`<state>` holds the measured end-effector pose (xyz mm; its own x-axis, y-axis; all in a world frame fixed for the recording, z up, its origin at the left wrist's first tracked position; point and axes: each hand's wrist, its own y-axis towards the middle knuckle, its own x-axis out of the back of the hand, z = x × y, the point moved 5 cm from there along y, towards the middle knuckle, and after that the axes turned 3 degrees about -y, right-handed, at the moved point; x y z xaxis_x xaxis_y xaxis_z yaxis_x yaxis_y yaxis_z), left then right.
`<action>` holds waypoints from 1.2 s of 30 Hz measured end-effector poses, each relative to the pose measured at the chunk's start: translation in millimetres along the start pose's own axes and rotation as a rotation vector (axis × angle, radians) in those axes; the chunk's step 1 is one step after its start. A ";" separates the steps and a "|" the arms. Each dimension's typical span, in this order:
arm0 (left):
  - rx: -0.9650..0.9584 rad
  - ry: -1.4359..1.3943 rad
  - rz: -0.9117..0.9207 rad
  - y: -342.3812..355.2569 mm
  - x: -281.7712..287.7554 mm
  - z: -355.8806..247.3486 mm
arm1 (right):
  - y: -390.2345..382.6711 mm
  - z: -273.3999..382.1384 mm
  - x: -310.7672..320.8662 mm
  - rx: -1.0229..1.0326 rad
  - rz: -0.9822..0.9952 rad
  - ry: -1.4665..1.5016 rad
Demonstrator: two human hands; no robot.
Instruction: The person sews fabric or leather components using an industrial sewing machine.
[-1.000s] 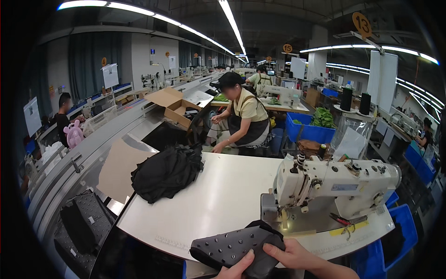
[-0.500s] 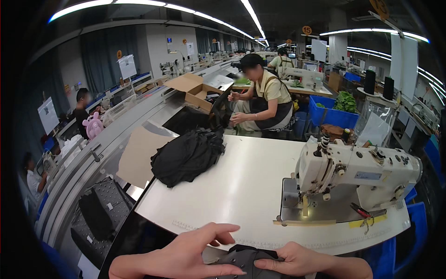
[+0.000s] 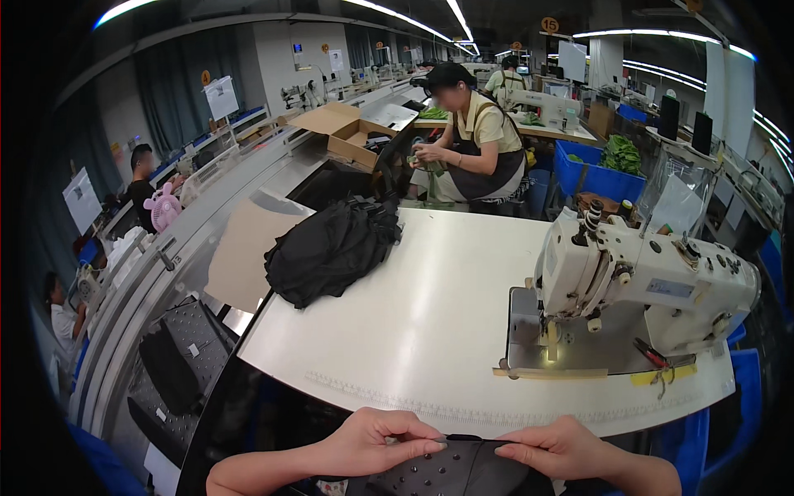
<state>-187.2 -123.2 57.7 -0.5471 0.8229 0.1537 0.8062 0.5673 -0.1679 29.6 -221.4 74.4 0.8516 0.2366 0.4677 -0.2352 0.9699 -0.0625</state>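
A dark grey piece of fabric [image 3: 438, 471] with small round dots hangs over the near edge of the white sewing table [image 3: 405, 331]. My left hand [image 3: 385, 442] pinches its upper edge between thumb and fingers. To the right, my right hand [image 3: 562, 450] grips the same edge, so a short stretch of dark edge spans the gap between both hands. The lower part of the fabric runs out of the picture. A heap of black fabric pieces [image 3: 331, 252] lies on the table's far left.
A white sewing machine [image 3: 645, 277] stands on the right, with red-handled snips [image 3: 652, 354] on its bed. Dotted dark fabric [image 3: 194, 347] lies at the left below the table. Beyond sit a cardboard box [image 3: 351, 149], a blue crate [image 3: 579, 174] and a seated co-worker [image 3: 488, 149].
My left hand has gone from open fingers to a pinch on the fabric's edge. My right hand has shifted right, and the dotted fabric now hangs spread between them.
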 end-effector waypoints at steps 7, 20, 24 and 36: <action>-0.179 0.011 -0.184 1.8 -41.6 28.2 | -2.6 5.0 -2.2 0.205 -0.150 -0.228; -0.019 -0.337 -0.032 10.3 -46.9 26.0 | -7.7 -21.8 -17.9 0.062 0.096 -0.098; -0.001 -0.181 -0.020 15.8 -47.0 29.9 | -10.0 -18.4 -22.5 -0.148 0.078 -0.008; 0.029 -0.133 -0.054 12.8 -50.7 41.2 | -8.5 14.4 -22.7 0.430 -0.380 -0.527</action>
<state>-158.5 -156.4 7.7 -0.6164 0.7868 0.0332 0.7687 0.6103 -0.1911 5.5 -235.9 76.9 0.6001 -0.2707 0.7527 -0.2240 0.8465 0.4830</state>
